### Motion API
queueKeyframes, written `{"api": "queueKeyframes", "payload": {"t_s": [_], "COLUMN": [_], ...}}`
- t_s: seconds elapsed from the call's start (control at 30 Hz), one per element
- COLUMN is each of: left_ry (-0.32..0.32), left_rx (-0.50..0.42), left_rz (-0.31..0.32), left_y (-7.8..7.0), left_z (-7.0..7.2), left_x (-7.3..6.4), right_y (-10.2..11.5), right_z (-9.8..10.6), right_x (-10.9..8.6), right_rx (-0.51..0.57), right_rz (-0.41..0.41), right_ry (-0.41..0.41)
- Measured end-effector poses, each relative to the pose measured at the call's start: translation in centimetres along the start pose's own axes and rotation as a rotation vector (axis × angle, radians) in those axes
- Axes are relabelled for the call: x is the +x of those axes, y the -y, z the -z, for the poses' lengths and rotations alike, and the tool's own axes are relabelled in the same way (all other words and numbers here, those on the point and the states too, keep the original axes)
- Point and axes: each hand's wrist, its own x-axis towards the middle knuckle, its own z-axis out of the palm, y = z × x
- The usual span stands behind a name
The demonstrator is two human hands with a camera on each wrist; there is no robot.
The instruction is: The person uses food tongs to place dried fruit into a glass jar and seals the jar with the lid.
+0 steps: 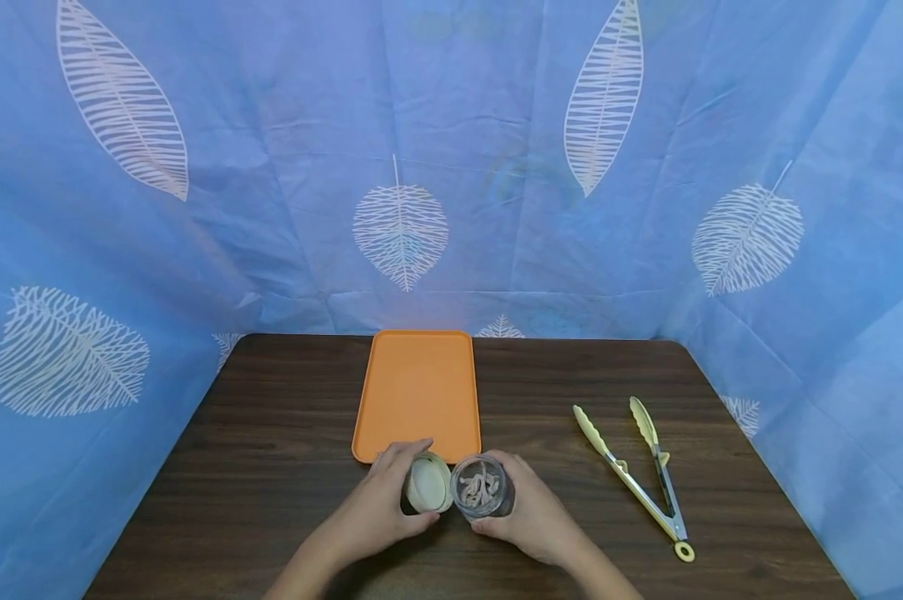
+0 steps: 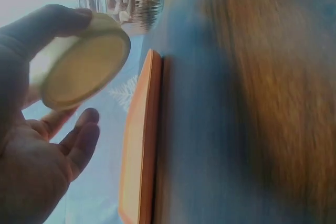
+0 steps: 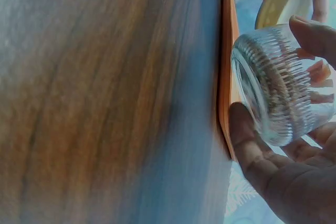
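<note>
My left hand (image 1: 382,507) grips a small cream-coloured round cup (image 1: 428,485) between thumb and fingers. The left wrist view shows the cup's flat yellowish underside (image 2: 86,72), lifted off the table. Just to its right, my right hand (image 1: 532,515) holds a clear glass jar (image 3: 281,85) with ribbed walls, thumb and fingers wrapped around its side. Pale, curled strip-like pieces (image 1: 479,487) lie inside the jar, seen through its round mouth in the head view. Cup and jar are side by side, rims almost touching. What the cup contains is unclear.
Behind the hands, an orange rectangular tray (image 1: 421,392) lies on the dark wood table (image 1: 286,442). Spread-apart tongs (image 1: 639,483) with pale yellow tips lie to the right. A blue leaf-patterned cloth (image 1: 481,250) hangs around the table's back and sides.
</note>
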Motion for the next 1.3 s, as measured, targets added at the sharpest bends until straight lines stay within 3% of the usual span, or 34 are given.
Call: {"api": "queueKeyframes", "payload": {"t_s": [0.13,0.4,0.67,0.8,1.07,1.3], "left_ry": [0.014,0.059,0.109,0.118,0.049,0.061], "left_rx": [-0.092,-0.379,-0.498,-0.478,-0.332,-0.287], "left_rz": [-0.020,-0.043,-0.026,-0.027,-0.048,-0.043], "left_y": [-0.2,-0.9,-1.7,-2.0,-2.7,-3.1], "left_z": [-0.2,-0.4,-0.1,-0.1,-0.4,-0.1], "left_x": [0.2,0.7,1.1,1.2,1.6,1.8], "right_y": [-0.1,0.2,1.0,1.4,1.9,2.3], "right_z": [-0.2,-0.4,-0.6,-0.7,-0.9,-1.1], "right_x": [0.0,-0.4,-0.9,-1.0,-1.4,-1.4], "right_rx": [0.013,0.010,-0.033,-0.069,-0.126,-0.181], "right_rz": [0.016,0.041,0.054,0.058,0.052,0.078], "right_ry": [-0.009,-0.058,-0.163,-0.199,-0.220,-0.239]}}
